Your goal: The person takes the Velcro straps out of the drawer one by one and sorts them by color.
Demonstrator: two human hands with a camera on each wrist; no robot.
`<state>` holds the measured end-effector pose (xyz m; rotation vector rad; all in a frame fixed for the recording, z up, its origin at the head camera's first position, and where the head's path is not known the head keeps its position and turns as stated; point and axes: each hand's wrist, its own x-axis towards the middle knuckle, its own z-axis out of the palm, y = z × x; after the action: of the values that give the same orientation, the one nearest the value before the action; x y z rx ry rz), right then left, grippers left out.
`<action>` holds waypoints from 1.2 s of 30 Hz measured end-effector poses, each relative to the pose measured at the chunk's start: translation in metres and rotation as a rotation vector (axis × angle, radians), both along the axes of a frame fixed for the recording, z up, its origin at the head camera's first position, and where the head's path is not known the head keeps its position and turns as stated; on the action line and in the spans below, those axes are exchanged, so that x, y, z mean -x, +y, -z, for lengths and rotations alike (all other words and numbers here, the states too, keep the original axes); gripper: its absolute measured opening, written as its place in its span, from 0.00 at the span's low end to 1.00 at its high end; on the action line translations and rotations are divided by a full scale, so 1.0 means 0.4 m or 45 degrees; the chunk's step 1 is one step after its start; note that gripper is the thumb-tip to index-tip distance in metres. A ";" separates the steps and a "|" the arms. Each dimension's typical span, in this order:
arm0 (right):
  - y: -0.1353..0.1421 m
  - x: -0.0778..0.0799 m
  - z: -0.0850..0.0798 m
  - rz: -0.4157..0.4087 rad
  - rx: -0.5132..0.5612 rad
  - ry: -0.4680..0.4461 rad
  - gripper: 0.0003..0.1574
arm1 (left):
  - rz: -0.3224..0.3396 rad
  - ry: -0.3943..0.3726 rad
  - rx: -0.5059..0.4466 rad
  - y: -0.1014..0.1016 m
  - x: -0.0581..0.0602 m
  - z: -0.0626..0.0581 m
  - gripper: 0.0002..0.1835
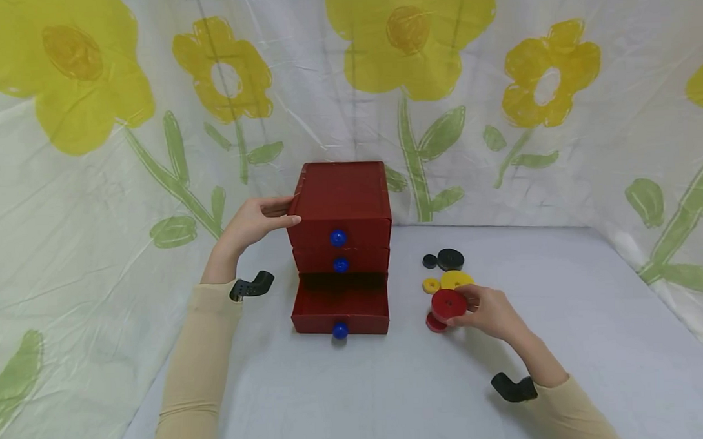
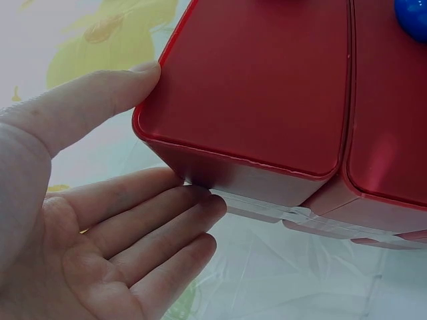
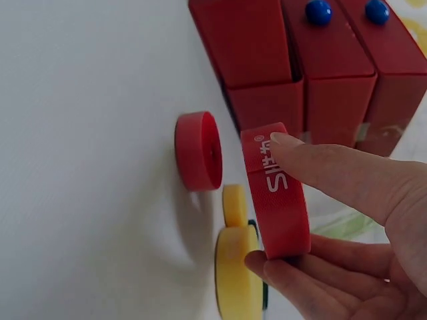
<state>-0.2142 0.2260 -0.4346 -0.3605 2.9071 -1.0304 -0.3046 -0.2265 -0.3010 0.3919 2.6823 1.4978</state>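
Observation:
My right hand (image 1: 491,313) pinches a large red roll of tape (image 1: 449,303) between thumb and fingers. White lettering runs along its outer band in the right wrist view. Held up over the table, it overlaps a smaller red roll (image 3: 198,152) in the head view. At the left, my left hand (image 1: 251,224) touches the upper left corner of a red drawer cabinet (image 1: 343,191). Its thumb (image 2: 137,83) lies along the cabinet's edge, and the other fingers extend nearly straight by the side. The bottom drawer (image 1: 340,324) is pulled out, with its dark red floor showing.
Behind the red rolls lie a large yellow roll (image 1: 456,279) and a small yellow one (image 1: 431,286). Farther back are a large black roll (image 1: 450,259) and a small black one (image 1: 430,261). A flower-printed curtain (image 1: 306,72) hangs behind the white table (image 1: 358,400).

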 end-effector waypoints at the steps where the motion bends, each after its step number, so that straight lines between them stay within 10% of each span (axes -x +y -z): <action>1: 0.004 -0.002 0.000 0.002 -0.004 -0.002 0.44 | -0.001 0.000 -0.002 0.000 0.000 0.000 0.38; 36: 0.106 0.003 0.030 -0.025 -0.024 -0.141 0.43 | -0.004 0.005 0.017 -0.001 0.004 0.003 0.38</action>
<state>-0.2154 0.2683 -0.4465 -0.3201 2.8079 -0.9859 -0.3064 -0.2268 -0.3023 0.3907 2.6952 1.4810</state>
